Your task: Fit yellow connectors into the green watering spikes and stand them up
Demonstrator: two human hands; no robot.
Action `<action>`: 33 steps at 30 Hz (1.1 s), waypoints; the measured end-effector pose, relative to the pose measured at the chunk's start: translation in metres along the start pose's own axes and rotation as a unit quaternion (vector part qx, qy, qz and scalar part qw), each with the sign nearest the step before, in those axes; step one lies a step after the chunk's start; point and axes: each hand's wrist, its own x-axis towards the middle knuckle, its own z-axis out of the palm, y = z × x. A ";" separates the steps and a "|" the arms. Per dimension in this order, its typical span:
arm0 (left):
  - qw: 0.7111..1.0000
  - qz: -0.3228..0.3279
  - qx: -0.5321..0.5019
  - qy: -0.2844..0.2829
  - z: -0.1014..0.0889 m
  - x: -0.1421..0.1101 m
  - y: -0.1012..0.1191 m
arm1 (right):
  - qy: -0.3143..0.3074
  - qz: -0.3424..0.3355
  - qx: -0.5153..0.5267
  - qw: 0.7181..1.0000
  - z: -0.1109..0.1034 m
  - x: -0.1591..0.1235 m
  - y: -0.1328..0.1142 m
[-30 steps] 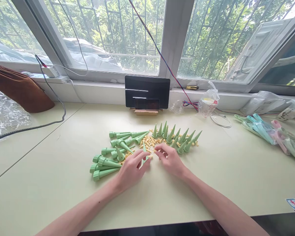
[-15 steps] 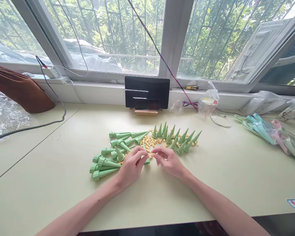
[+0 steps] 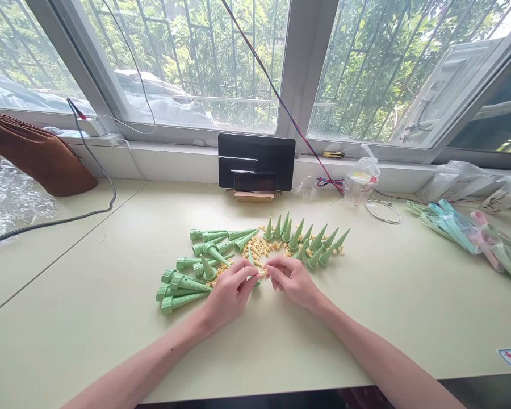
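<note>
My left hand and my right hand meet at the front of a pile of small yellow plastic valves. Each pinches thumb against fingers around a small yellow valve piece between them; whether it is one part or two joined is too small to tell. Just behind my left fingertips, a green plastic cone spike stands upright, partly hidden by the hand. Left of it lie several green watering spikes with ribbed caps. On the right, several green cones stand point up, some with yellow valves at their bases.
A black tablet leans on a stand at the back of the table. Bagged pastel tools lie at the right, near a coiled white cable and a bagged cup. A brown bag and black cord are at the left.
My right hand has come slightly left and down, bringing its yellow piece against my left fingertips. My left hand has closed into a pinch there. The green cones stay in place.
</note>
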 end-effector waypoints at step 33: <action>1.000 0.021 -0.010 -0.011 -0.001 -0.001 0.001 | -0.032 0.046 0.042 0.998 0.000 0.001 -0.004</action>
